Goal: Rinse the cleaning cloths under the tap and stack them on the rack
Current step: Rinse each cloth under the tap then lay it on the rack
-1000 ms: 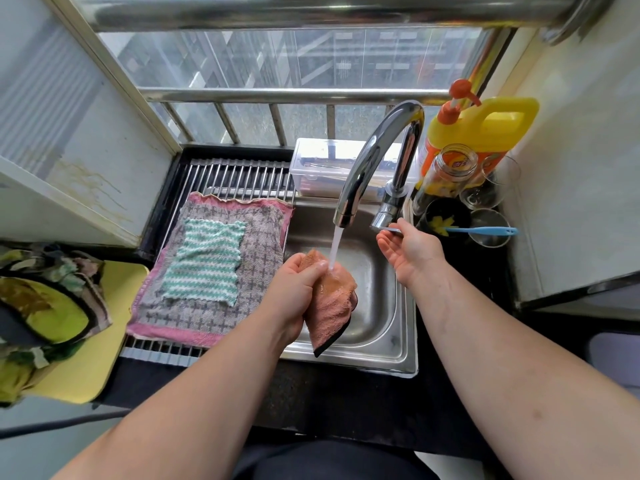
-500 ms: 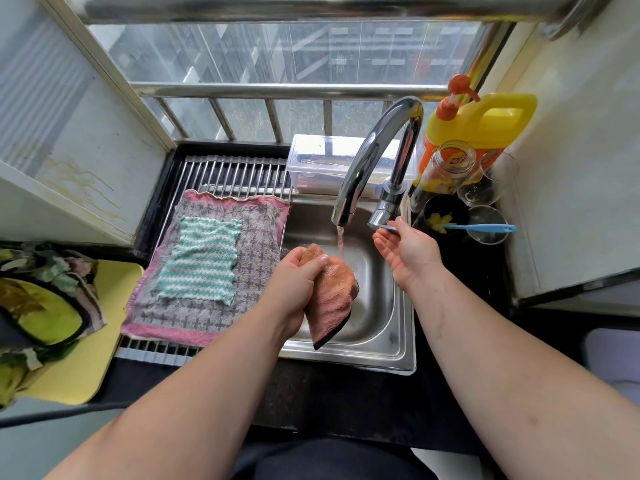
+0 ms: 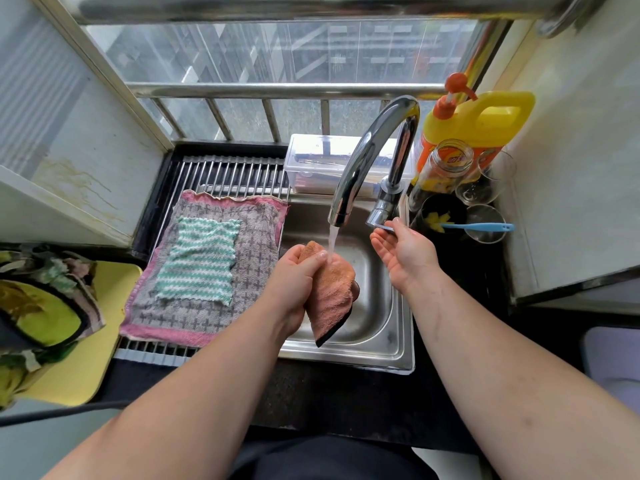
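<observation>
Left of the tap (image 3: 367, 150), green cloth (image 3: 201, 261) lies stacked on grey cloth (image 3: 207, 313) on the rack (image 3: 228, 171); left hand (image 3: 294, 282) grasps orange cloth (image 3: 332, 296) beneath it, right hand (image 3: 405, 251) released.

Daylight, flat and grey, comes through a wide window of clear glass panes (image 3: 277, 53); pale building fronts show outside. A horizontal steel rail with short upright bars (image 3: 277, 90) runs across the lower glass, and a thicker steel tube (image 3: 311, 8) crosses above.

Left: white painted wall panel (image 3: 86, 161), yellow-brown drip stains low down. Right: smooth cream wall (image 3: 581, 150), dark trim at its foot.

Black speckled stone counter (image 3: 346, 396) below. Yellow flat-topped stool (image 3: 83, 372) at far left, beside the counter.
</observation>
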